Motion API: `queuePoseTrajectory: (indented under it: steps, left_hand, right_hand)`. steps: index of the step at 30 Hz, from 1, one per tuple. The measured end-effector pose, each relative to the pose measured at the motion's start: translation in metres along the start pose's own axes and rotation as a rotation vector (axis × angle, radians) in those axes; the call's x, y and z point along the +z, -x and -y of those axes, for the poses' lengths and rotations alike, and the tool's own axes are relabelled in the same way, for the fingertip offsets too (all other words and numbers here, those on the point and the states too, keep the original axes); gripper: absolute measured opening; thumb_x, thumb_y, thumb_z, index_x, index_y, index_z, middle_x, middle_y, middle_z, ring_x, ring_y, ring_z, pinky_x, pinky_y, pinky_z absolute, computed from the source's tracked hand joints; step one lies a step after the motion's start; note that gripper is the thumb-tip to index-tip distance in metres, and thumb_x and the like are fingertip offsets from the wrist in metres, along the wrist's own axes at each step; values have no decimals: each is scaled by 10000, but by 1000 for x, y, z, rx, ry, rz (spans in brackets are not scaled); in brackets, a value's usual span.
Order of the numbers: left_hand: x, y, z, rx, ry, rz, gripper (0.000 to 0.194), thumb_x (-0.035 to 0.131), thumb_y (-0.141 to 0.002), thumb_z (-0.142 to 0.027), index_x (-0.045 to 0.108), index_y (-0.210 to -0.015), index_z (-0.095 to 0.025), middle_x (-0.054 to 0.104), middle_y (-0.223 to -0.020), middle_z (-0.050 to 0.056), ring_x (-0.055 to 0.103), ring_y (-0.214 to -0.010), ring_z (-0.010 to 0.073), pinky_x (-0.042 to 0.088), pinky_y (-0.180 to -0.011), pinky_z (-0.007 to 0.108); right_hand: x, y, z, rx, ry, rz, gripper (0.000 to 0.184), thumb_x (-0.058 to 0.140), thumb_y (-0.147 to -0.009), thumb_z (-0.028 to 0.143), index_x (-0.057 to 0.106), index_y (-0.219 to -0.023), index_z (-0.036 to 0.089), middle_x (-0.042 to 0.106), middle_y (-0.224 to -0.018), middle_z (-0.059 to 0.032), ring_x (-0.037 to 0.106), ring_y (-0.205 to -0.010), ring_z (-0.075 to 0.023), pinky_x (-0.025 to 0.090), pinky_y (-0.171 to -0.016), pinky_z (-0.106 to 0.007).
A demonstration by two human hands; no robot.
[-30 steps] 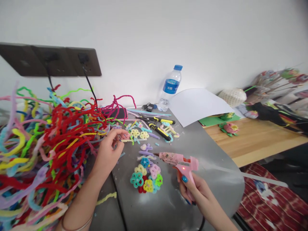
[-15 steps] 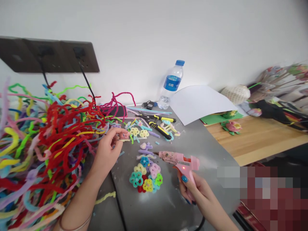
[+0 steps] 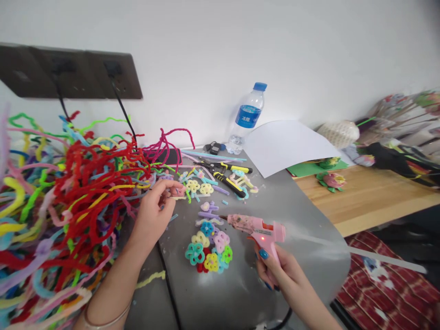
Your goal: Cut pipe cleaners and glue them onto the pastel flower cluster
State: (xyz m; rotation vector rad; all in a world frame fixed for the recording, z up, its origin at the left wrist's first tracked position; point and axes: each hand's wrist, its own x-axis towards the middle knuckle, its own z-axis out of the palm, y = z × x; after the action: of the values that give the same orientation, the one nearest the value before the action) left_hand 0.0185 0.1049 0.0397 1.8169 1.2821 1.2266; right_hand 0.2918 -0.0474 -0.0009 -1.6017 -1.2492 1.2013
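Observation:
My right hand [image 3: 280, 270] is wrapped round the handle of a pink glue gun [image 3: 252, 224] with a lit red light. Its nozzle points left, close by some lilac pipe-cleaner pieces [image 3: 208, 214]. Just below the nozzle lies a ring-shaped cluster of pipe-cleaner flowers [image 3: 209, 250] in blue, yellow, teal, pink and green. My left hand [image 3: 160, 199] is curled beside the pipe-cleaner heap, fingertips at a small pinkish piece; its grip is partly hidden. Two pale yellow pipe-cleaner flowers [image 3: 199, 187] lie just right of those fingertips.
A large heap of coloured pipe cleaners [image 3: 92, 178] covers the left side. Yellow-black pliers [image 3: 228, 183], a water bottle [image 3: 248, 117] and white paper [image 3: 287, 144] are towards the wall. A black cable [image 3: 167, 279] crosses the grey table. A long translucent stick [image 3: 388, 261] extends behind the gun.
The view has shifted slightly. Both hands and the glue gun keep nearly the same places; the nozzle stays by the lilac pieces.

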Motion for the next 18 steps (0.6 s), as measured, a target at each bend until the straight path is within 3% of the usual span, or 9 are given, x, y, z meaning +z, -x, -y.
queuePoseTrajectory:
  steps: [10,18]
  left_hand:
    - [-1,1,-1,-31,-16,11,273,493,-782,-119,707,-926,-209,610,-783,-16,494,-599,115,349,-503,219]
    - [0,0,-2,-20,-7,4,275,493,-774,-112,706,-919,-209,617,-787,-11,512,-610,119,369,-514,221]
  right_hand:
    - [-1,0,13,10,72,24,657,432,-921,824,472,-614,244,457,-473,28,339,-461,-116,319,-494,-286]
    - [0,1,15,0,82,37,658,423,-929,816,468,-611,242,458,-475,24,342,-463,-118,328,-501,-286]
